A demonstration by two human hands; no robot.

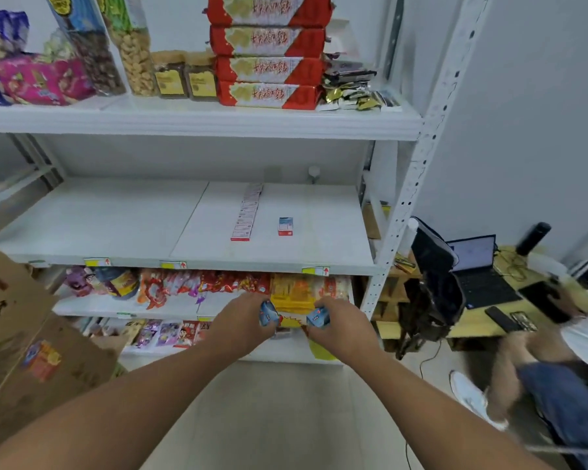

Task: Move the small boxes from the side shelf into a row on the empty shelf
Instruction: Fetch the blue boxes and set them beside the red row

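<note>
My left hand [243, 317] is closed around a small blue box [268, 313], and my right hand [336, 325] grips another small blue box [318, 317]. Both hands are held close together in front of the lower snack shelves, below the white middle shelf [116, 225]. On that shelf a line of small white-and-red boxes [248, 212] runs from front to back. One single blue-and-red box [285, 226] lies to the right of that line, apart from it.
The top shelf carries stacked red packets [269, 52] and jars. Snack bags [184, 286] fill the lower shelves. A cardboard box [21, 340] stands at the left. At the right a seated person [557, 385] is next to a desk with a laptop [479, 269].
</note>
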